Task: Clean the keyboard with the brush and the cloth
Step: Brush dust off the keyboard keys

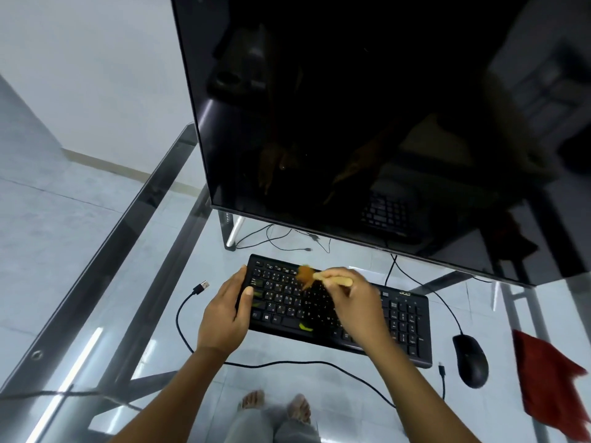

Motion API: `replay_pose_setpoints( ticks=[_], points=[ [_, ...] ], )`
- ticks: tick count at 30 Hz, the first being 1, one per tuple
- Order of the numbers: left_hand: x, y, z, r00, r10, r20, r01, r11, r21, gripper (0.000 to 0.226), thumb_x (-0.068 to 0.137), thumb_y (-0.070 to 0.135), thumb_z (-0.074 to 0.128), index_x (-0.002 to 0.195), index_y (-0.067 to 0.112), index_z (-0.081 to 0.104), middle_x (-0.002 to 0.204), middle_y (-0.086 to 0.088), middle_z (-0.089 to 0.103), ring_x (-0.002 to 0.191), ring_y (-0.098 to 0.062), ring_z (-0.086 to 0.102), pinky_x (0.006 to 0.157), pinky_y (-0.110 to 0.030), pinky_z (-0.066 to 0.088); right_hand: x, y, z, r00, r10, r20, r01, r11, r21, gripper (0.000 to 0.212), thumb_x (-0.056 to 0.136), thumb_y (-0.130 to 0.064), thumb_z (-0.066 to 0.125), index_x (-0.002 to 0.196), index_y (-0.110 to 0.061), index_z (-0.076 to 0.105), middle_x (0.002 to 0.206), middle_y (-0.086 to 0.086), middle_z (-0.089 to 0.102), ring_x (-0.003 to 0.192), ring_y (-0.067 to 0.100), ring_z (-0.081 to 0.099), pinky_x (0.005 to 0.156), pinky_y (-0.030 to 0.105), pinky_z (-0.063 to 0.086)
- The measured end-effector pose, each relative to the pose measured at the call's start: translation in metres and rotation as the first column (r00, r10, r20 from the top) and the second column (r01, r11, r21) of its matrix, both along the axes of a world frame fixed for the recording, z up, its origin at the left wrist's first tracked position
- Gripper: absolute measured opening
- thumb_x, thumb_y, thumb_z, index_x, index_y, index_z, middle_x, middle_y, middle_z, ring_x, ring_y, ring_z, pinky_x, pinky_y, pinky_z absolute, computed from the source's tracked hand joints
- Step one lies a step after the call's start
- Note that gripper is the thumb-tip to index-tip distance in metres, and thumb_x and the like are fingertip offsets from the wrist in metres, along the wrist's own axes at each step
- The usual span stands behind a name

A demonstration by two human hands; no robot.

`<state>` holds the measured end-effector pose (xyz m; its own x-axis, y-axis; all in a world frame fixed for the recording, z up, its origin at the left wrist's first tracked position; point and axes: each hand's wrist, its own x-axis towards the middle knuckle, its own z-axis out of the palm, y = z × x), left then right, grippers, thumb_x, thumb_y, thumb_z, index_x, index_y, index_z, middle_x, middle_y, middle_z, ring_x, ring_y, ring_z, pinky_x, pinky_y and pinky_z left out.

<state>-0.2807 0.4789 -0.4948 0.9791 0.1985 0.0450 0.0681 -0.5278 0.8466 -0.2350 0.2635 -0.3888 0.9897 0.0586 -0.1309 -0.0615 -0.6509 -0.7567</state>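
Note:
A black keyboard (404, 318) lies on the glass table below the monitor. My left hand (228, 314) grips its left end, thumb on the keys and fingers curled over the far edge. My right hand (351, 302) holds a wooden-handled brush (332, 279) over the upper middle rows; its brown bristles (305, 273) are blurred and touch the keys. A red cloth (550, 388) lies at the table's right side, apart from both hands. Small yellow-green bits (305, 327) sit on the keys near the space bar.
A large dark monitor (367, 123) stands right behind the keyboard. A black mouse (470, 361) lies between keyboard and cloth. Loose black cables and a USB plug (201, 287) run across the glass table (105, 282). My feet show through the glass.

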Motion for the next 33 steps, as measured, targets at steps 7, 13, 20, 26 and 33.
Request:
replay_pose_setpoints(
  ticks=[7, 13, 20, 26, 33],
  points=[
    [0.0, -0.001, 0.004, 1.0, -0.009, 0.007, 0.009, 1.0, 0.011, 0.049, 0.096, 0.045, 0.032, 0.143, 0.032, 0.039, 0.132, 0.023, 0.046, 0.119, 0.013, 0.04, 0.096, -0.009, 0.033, 0.014, 0.004, 0.001, 0.999, 0.03, -0.032, -0.031, 0.999, -0.01, 0.013, 0.092, -0.021, 0.06, 0.09, -0.031, 0.069, 0.087, -0.012, 0.072, 0.07, 0.018, 0.068, 0.063, 0.033, 0.055],
    [0.002, 0.0, 0.0, 1.0, -0.013, 0.001, 0.013, 1.0, 0.025, 0.051, 0.096, 0.048, 0.031, 0.143, 0.031, 0.039, 0.131, 0.02, 0.05, 0.118, 0.009, 0.045, 0.095, -0.015, 0.039, 0.019, 0.022, 0.004, 0.961, 0.115, -0.252, -0.061, 0.975, 0.211, 0.018, 0.094, -0.015, 0.059, 0.097, -0.028, 0.072, 0.084, -0.018, 0.073, 0.078, 0.007, 0.069, 0.066, 0.016, 0.05],
    [0.002, -0.001, -0.001, 1.0, -0.005, -0.019, 0.005, 0.999, 0.032, 0.053, 0.095, 0.05, 0.03, 0.144, 0.03, 0.038, 0.132, 0.02, 0.048, 0.119, 0.004, 0.045, 0.096, -0.02, 0.039, 0.009, 0.018, 0.0, 0.976, 0.059, -0.211, -0.015, 0.978, 0.207, 0.019, 0.094, -0.015, 0.059, 0.096, -0.028, 0.072, 0.079, -0.02, 0.072, 0.066, -0.002, 0.062, 0.057, 0.009, 0.044],
    [0.002, -0.002, 0.003, 1.0, -0.005, -0.013, 0.005, 1.0, 0.022, 0.051, 0.095, 0.047, 0.032, 0.143, 0.03, 0.039, 0.13, 0.021, 0.048, 0.118, 0.006, 0.045, 0.096, -0.02, 0.039, -0.003, -0.009, -0.007, 0.972, 0.143, -0.188, -0.112, 0.98, 0.166, 0.013, 0.094, -0.016, 0.059, 0.09, -0.025, 0.068, 0.084, -0.011, 0.073, 0.08, 0.01, 0.068, 0.078, 0.034, 0.057],
    [0.003, -0.003, 0.002, 1.0, -0.01, -0.017, 0.011, 0.999, 0.038, 0.052, 0.096, 0.047, 0.031, 0.144, 0.028, 0.038, 0.131, 0.019, 0.049, 0.118, 0.002, 0.047, 0.097, -0.024, 0.042, 0.0, -0.03, -0.005, 0.99, -0.062, -0.123, 0.098, 0.946, 0.309, 0.009, 0.094, -0.015, 0.06, 0.094, -0.013, 0.068, 0.088, 0.006, 0.073, 0.081, 0.018, 0.069, 0.076, 0.03, 0.057]
  ],
)
